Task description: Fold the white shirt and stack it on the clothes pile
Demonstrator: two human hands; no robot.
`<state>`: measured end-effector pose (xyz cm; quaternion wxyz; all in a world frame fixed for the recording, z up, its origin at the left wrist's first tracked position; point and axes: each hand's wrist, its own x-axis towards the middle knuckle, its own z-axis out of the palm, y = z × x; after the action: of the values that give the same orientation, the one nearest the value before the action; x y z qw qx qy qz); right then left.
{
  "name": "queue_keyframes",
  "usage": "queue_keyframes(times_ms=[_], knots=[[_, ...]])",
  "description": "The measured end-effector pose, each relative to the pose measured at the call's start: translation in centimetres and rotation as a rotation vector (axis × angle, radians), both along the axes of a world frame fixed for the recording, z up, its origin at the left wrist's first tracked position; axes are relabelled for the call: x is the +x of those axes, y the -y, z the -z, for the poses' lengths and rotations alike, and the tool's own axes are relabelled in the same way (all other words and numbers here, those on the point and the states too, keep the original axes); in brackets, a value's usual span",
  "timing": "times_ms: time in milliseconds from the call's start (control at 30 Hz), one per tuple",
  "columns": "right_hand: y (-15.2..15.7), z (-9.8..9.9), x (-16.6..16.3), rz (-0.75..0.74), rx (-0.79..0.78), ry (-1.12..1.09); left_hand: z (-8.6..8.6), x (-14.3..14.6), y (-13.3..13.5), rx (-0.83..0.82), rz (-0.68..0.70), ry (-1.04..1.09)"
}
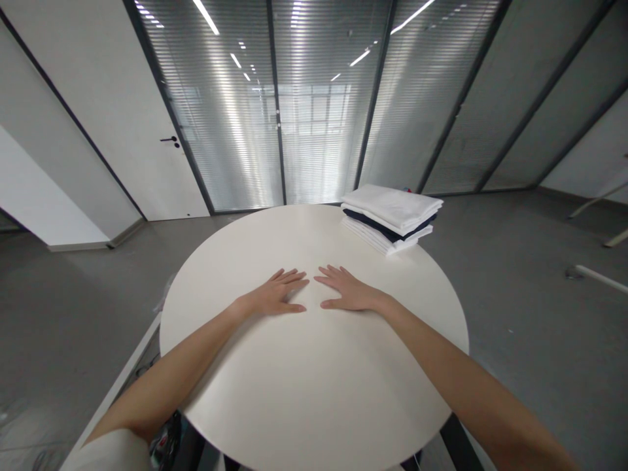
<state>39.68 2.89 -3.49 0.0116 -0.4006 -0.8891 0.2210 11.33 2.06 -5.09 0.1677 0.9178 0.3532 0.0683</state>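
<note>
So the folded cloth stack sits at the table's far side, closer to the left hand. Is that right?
Not quite: the head view shows the stack closer to the right hand. It does sit at the far side of the table.

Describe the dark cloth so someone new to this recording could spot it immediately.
Start with the round white table and find the folded pile at its far right, beyond the right hand. The dark cloth shows there as a thin band partway down. Its colour sets it apart from the white layers above and below.
</note>
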Motion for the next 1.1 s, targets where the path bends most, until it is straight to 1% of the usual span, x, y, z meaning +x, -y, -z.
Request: queue_keyframes(times_ms=[233,400,633,833,1100], knots=[[-0.16,0.33,0.05,0.004,0.001,-0.021,0.02,-0.01,-0.01,-0.001,-0.002,-0.006],[-0.06,0.21,-0.04,0.017,0.004,-0.027,-0.03,0.05,0.13,-0.021,-0.030,0.008],[-0.03,0.01,-0.15,0.012,0.001,0.003,-0.04,0.06,0.03,0.006,-0.011,-0.010],[0.02,-0.04,-0.06,0.007,0.009,0.019,0.25,-0.07,-0.02,-0.015,-0.020,0.010],[-0.11,0.15,-0.01,0.007,0.000,-0.019,0.03,-0.05,0.05,-0.004,-0.005,0.025]])
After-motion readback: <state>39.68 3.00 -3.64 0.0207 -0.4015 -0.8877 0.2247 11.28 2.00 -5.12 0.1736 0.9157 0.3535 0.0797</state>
